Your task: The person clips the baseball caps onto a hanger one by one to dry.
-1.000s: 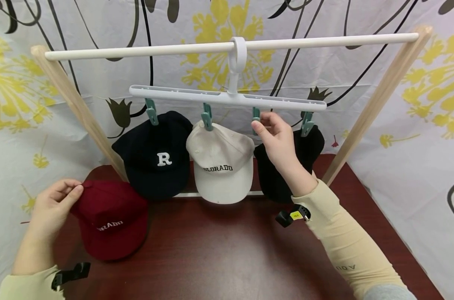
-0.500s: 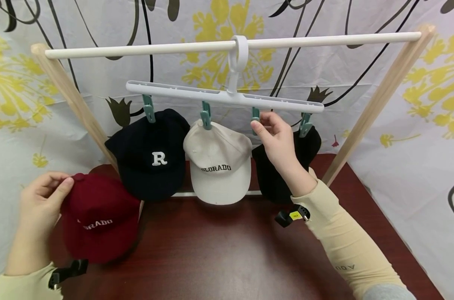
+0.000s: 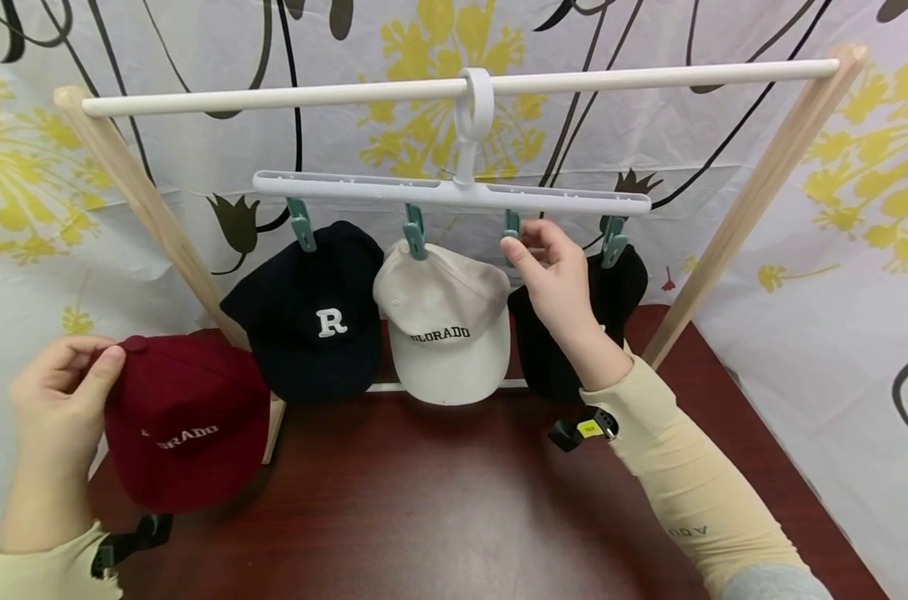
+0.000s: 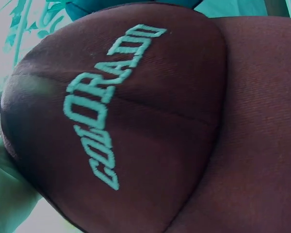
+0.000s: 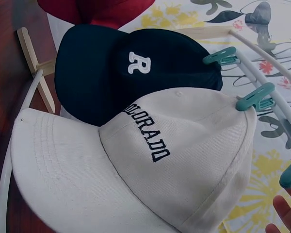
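My left hand (image 3: 56,417) pinches a dark red baseball cap (image 3: 191,417) near the top of its crown, at the far left. White COLORADO lettering crosses the cap's front, read in full in the left wrist view. With thumb and fingers, my right hand (image 3: 562,287) pinches a green clip (image 3: 512,223) under the white hanger (image 3: 449,193). No cap hangs from that clip. Other green clips hold a navy cap (image 3: 311,317) with a white R, a cream cap (image 3: 446,333) with COLORADO lettering, and a black cap (image 3: 538,350) partly hidden behind my right hand.
The hanger hooks over the white rod (image 3: 273,101) of a rack with slanted wooden legs (image 3: 761,200). A low white crossbar (image 3: 515,384) runs behind the caps. The rack stands on a dark reddish-brown table (image 3: 454,500), before a flower-printed cloth (image 3: 836,317).
My left hand has carried the red cap left and slightly up. The hanger tipped down on its right side, then came back closer to level. My right hand has stayed at the clip.
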The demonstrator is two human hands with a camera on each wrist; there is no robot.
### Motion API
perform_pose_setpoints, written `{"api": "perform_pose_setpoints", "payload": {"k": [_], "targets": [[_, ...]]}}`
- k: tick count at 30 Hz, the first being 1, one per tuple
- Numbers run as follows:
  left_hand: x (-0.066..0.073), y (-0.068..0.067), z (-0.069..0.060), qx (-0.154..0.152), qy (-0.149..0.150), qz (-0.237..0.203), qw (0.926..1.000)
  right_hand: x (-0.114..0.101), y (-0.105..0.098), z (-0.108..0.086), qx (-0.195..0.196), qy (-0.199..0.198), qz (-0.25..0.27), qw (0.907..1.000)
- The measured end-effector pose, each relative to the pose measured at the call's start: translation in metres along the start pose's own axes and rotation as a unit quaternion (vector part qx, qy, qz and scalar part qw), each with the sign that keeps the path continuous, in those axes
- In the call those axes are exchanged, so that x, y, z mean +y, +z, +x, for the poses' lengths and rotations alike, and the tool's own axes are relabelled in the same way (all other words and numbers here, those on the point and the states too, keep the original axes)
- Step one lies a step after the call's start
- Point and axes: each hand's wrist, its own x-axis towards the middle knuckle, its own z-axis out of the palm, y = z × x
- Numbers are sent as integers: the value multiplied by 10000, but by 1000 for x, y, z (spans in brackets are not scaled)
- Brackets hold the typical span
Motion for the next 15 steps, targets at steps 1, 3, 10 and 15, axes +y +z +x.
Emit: {"api": "perform_pose_setpoints", "payload": {"k": [1, 3, 10, 15], "targets": [[2, 1, 0, 45, 85, -214, 9997, 0, 0, 0, 15, -6, 2, 10000], [5, 3, 1, 160, 296, -446, 9984, 0, 0, 0, 34, -7, 13, 10000], [14, 4, 5, 647, 634, 216, 9957, -3, 2, 0, 94, 45, -87, 9999], [14, 3, 5, 940, 457, -363, 9939, -3, 1, 0, 110, 27, -128, 9999]]}}
